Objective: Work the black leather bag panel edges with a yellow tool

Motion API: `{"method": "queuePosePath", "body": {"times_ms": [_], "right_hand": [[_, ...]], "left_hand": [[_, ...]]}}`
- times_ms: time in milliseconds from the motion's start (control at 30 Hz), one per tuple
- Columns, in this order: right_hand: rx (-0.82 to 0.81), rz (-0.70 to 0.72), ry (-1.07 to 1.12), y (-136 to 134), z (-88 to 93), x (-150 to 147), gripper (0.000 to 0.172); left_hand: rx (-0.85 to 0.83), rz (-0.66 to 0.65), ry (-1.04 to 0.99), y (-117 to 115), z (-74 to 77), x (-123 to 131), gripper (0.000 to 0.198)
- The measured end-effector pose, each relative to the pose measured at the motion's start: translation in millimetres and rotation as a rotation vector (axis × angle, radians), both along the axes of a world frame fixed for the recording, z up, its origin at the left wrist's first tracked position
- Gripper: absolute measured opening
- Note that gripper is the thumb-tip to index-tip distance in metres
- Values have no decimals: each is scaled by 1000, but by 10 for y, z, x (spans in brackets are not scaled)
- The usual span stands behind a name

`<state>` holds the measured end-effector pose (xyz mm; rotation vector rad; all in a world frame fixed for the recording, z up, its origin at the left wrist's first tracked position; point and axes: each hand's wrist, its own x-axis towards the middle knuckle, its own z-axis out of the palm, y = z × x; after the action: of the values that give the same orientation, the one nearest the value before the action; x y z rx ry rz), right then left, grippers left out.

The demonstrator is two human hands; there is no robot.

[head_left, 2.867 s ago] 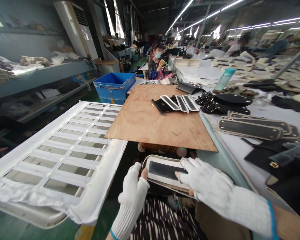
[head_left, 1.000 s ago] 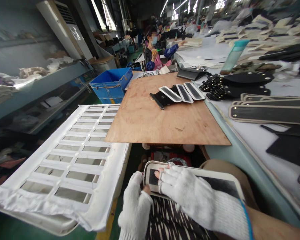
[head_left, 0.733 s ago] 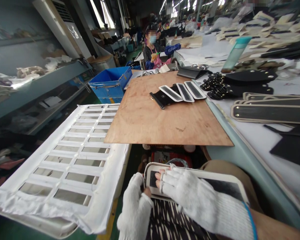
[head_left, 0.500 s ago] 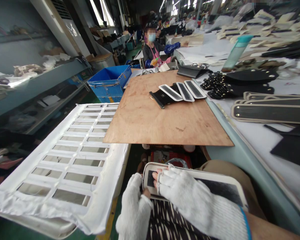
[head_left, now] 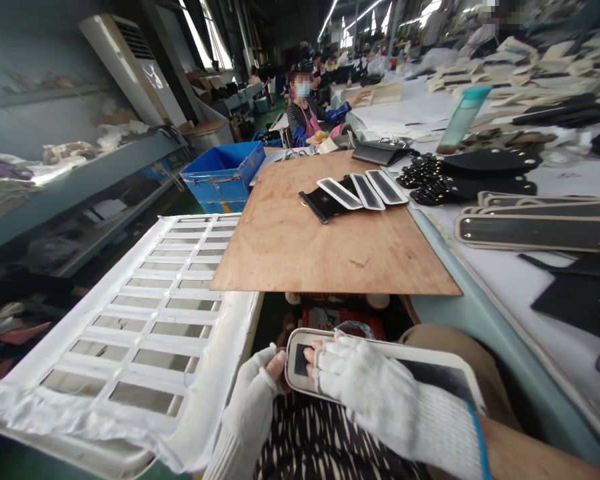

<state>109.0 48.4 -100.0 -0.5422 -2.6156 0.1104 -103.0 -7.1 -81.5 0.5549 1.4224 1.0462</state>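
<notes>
At the far left a white slotted tray (head_left: 145, 313) lies tilted toward the camera, its rows of rectangular openings running away toward a blue crate (head_left: 225, 173) on the floor behind it. Just right of the tray, low in the view, the gloved left hand (head_left: 253, 403) reaches up with its bare thumb tip against the rounded left end of a cream-edged black panel (head_left: 433, 372). Its fingers are out of sight, so I cannot tell whether that grip is closed. The panel rests across the person's lap, below the near edge of a plywood board (head_left: 325, 247). The right hand (head_left: 360, 387), also gloved, lies flat on top of the panel near its left end, its grip spread with the fingertips pressing on the dark face. On the far part of the board sit several small panels (head_left: 363, 191), fanned side by side. Behind the board a co-worker (head_left: 305, 110) sits reaching toward the table (head_left: 500, 283). Further right, the table carries long black strips (head_left: 535, 231) and, well beyond them, a teal bottle (head_left: 463, 119).
</notes>
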Motion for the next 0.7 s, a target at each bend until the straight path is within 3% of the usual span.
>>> {"method": "queuePosePath", "body": {"times_ms": [167, 300, 500, 567, 700], "right_hand": [[-59, 100, -210, 35, 157, 96, 59], [-103, 51, -169, -44, 361, 120, 62], [-73, -73, -143, -151, 516, 46, 55], [-25, -62, -147, -114, 498, 6, 51], [30, -42, -16, -32, 355, -97, 26]], "left_hand": [[0, -24, -83, 27, 102, -23, 52], [-1, -115, -196, 72, 268, -31, 50], [-77, -166, -195, 206, 489, 0, 48], [-118, -176, -167, 263, 531, 22, 43], [-157, -205, -49, 379, 648, 79, 29]]}}
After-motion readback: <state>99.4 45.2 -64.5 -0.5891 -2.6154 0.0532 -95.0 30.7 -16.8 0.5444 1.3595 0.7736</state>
